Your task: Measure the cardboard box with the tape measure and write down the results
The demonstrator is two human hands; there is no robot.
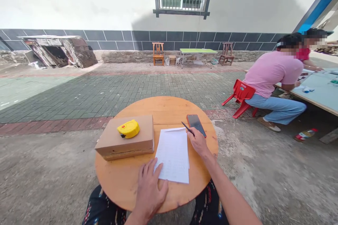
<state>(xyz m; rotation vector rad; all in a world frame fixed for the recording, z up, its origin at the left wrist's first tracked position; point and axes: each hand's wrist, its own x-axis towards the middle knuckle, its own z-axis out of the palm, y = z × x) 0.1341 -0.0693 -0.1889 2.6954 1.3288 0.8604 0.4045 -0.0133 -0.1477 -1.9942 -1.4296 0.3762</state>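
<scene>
My left hand (149, 187) lies flat with fingers spread on the round wooden table (126, 182), its fingertips pressing the lower left corner of a white sheet of paper (173, 154). My right hand (198, 142) is closed round a dark pen (187, 128) at the paper's upper right edge. A black phone (196, 124) lies just beyond that hand. To the left sits a brown cardboard box (126, 137) with a yellow tape measure (128, 128) on top.
Two people sit at a long table (320, 93) on the right, one on a red plastic stool (241, 95). By the far wall stand wooden chairs (158, 53) and a green folding table (198, 52). A drink carton (305, 134) lies on the ground.
</scene>
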